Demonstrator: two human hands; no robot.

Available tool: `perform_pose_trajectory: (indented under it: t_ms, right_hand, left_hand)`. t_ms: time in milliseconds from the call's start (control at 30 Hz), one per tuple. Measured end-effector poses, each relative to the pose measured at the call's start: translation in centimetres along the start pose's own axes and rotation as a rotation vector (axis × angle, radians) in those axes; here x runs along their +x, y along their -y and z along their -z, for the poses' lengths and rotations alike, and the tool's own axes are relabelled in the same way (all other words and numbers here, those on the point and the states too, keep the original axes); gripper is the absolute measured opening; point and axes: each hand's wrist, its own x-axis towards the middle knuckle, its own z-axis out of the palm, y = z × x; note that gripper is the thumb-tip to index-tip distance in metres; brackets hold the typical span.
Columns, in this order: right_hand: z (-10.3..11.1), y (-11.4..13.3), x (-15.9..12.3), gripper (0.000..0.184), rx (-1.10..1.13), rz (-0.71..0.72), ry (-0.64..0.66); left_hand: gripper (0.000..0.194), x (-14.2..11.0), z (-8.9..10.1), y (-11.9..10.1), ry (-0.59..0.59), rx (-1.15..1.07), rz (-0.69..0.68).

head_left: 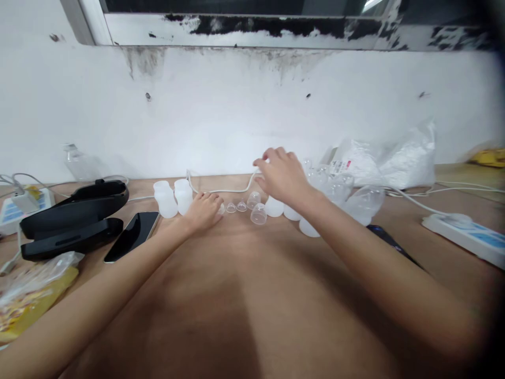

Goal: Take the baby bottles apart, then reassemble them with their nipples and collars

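My left hand (204, 211) rests palm down on the table beside the frosted white bottles (166, 199). Its fingers lie over the left end of a row of small clear nipple-shaped pieces (231, 207), partly hiding one. My right hand (283, 176) is raised over more frosted bottles (273, 207), thumb and fingers apart with nothing visible between them. Below and left of it lie clear dome caps (259, 214). A group of clear-topped bottles (340, 187) stands beyond my right wrist, partly covered by my forearm. A white cable (224, 190) passes behind the small pieces.
Left are a black case (74, 210), a phone (132, 237), a clear bottle (77, 163), a power strip (29, 208) and a yellow snack bag (35, 295). Right are white plastic bags (406, 155), a dark phone (394, 245) and another power strip (465, 231). The wall (224, 116) bounds the back.
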Motion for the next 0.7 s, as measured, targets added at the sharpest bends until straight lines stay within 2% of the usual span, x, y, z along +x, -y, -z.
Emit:
perform_pose_trajectory:
  t_ms: [100, 200, 300, 400, 467, 533, 600, 633, 700]
  right_hand:
    - [0.8, -1.6, -1.3, 0.035, -0.133, -0.149, 0.093]
    - [0.4, -2.4, -2.0, 0.036, -0.118, -0.166, 0.208]
    - [0.8, -3.0, -2.2, 0.038, -0.071, -0.158, 0.206]
    - [3.3, -3.6, -2.8, 0.04, 0.006, -0.175, 0.194]
    - [5.7, -3.7, -3.8, 0.042, 0.065, -0.167, 0.111]
    - [7.7, -3.2, -5.1, 0.043, 0.159, -0.088, -0.018]
    - [8.8, -2.2, -6.5, 0.047, 0.343, 0.019, -0.026]
    - [8.9, -1.5, -7.1, 0.047, 0.456, 0.075, 0.015]
    - [8.3, 0.0, -8.1, 0.046, 0.668, 0.137, 0.165]
  left_hand:
    - [0.032, -1.0, 1.0, -0.7, -0.018, -0.026, -0.026]
    - [0.032, -2.3, 2.2, -1.3, -0.039, -0.043, -0.037]
    - [0.032, -4.0, 3.4, -1.5, -0.068, -0.057, -0.039]
    - [0.034, -5.7, 4.7, -2.0, -0.162, -0.156, -0.035]
    - [0.038, -6.6, 5.8, -2.8, -0.275, -0.259, -0.016]
    - [0.047, -7.3, 7.0, -3.9, -0.382, -0.345, 0.019]
    - [0.067, -7.8, 8.0, -5.0, -0.401, -0.389, 0.042]
    - [0.07, -8.0, 8.4, -5.4, -0.373, -0.388, 0.043]
    - [0.064, -8.3, 8.8, -6.1, -0.267, -0.362, 0.01]
